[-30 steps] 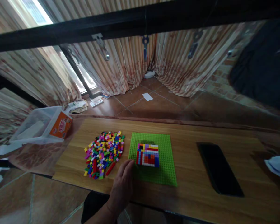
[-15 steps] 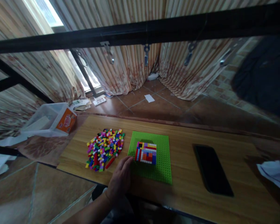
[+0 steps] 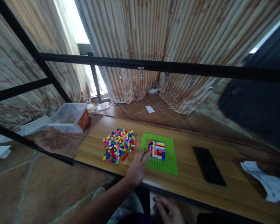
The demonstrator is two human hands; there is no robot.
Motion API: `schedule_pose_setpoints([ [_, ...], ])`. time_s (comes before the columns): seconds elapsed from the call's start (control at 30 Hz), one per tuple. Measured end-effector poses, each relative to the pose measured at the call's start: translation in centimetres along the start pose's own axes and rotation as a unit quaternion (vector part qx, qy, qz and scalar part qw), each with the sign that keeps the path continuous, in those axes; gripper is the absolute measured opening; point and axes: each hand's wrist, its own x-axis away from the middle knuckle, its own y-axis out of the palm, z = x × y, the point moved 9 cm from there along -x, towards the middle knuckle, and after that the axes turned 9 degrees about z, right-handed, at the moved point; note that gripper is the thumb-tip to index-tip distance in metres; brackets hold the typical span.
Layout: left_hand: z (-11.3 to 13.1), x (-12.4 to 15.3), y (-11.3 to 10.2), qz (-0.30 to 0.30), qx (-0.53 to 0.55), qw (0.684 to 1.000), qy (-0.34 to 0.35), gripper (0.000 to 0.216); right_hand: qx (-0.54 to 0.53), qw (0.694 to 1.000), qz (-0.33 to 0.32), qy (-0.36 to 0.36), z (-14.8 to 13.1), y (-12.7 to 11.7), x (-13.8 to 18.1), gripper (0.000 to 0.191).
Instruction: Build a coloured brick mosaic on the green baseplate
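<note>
My left hand [image 3: 136, 169] reaches over the near left edge of a green studded baseplate [image 3: 170, 166]. Its index finger is stretched out to the left side of a small multicoloured brick build [image 3: 159, 152], seemingly touching it; nothing shows in the hand. That build sits on the plate with red, white, yellow, blue and purple bricks. Below the table's near edge, my right hand [image 3: 168, 210] hangs with fingers loosely bent and somewhat apart; I see nothing held in it. Left of the plate lies a pile of loose small bricks [image 3: 119, 144], a long red brick [image 3: 125, 156] at its near side.
A black phone [image 3: 208, 165] lies on the wooden table [image 3: 184, 189] to the right, with crumpled white paper [image 3: 263, 180] beyond it. A clear plastic bin [image 3: 70, 116] with an orange label stands past the left end. A black metal rail [image 3: 130, 63] crosses behind the table.
The view has tilted up and shifted left. My left index finger now points onto the brick build, where the hand earlier rested beside the plate. My right hand has come into view below the table edge.
</note>
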Motion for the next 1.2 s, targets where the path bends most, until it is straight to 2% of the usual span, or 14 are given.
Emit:
schedule_pose_setpoints([
  [0.1,0.1,0.1,0.0,0.002,0.013,1.0,-0.004,0.082,0.001,0.995,0.094,-0.04,-2.9,-4.0,-2.7,0.046],
  [0.2,0.2,0.2,0.0,-0.003,0.02,1.0,-0.004,0.078,0.091,0.965,0.197,-0.148,-9.1,-7.3,-6.7,0.043],
  [0.27,0.2,0.2,0.1,-0.008,0.023,1.0,0.0,0.078,0.144,0.935,0.227,-0.231,-13.2,-7.4,-9.6,0.045],
  [0.33,0.1,0.2,0.1,-0.01,0.027,1.0,0.001,0.08,0.193,0.903,0.249,-0.293,-15.4,-6.4,-12.4,0.048],
  [0.4,0.0,0.3,0.2,-0.008,0.031,0.999,0.002,0.08,0.256,0.885,0.239,-0.308,-15.5,-4.6,-15.1,0.048],
  [0.47,0.1,0.5,0.0,0.005,0.045,0.999,0.009,0.075,0.31,0.882,0.202,-0.291,-14.0,-2.8,-17.2,0.048],
  [0.6,0.7,1.1,-2.1,0.081,0.097,0.991,0.037,0.056,0.32,0.883,0.166,-0.301,-12.1,-1.6,-18.3,0.045],
  [0.7,-0.4,1.8,-5.5,0.154,0.079,0.985,0.016,0.044,0.321,0.882,0.166,-0.301,-11.8,-1.9,-18.2,0.045],
  [0.87,-5.2,3.3,-12.6,0.259,-0.029,0.964,-0.059,0.03,0.317,0.887,0.173,-0.287,-11.7,-2.2,-18.5,0.046],
  [0.93,-6.8,3.6,-14.1,0.257,-0.061,0.963,-0.058,0.027,0.315,0.888,0.176,-0.284,-11.7,-2.2,-18.5,0.046],
  [1.0,-7.8,3.6,-14.6,0.238,-0.088,0.966,-0.053,0.025,0.31,0.89,0.178,-0.282,-11.7,-2.2,-18.5,0.046],
  [1.1,-8.5,3.2,-14.1,0.213,-0.118,0.968,-0.054,0.024,0.289,0.899,0.184,-0.271,-11.6,-2.5,-18.4,0.045],
  [1.2,-8.2,2.4,-13.3,0.198,-0.129,0.971,-0.046,0.025,0.273,0.908,0.193,-0.253,-11.3,-2.9,-18.5,0.047],
])
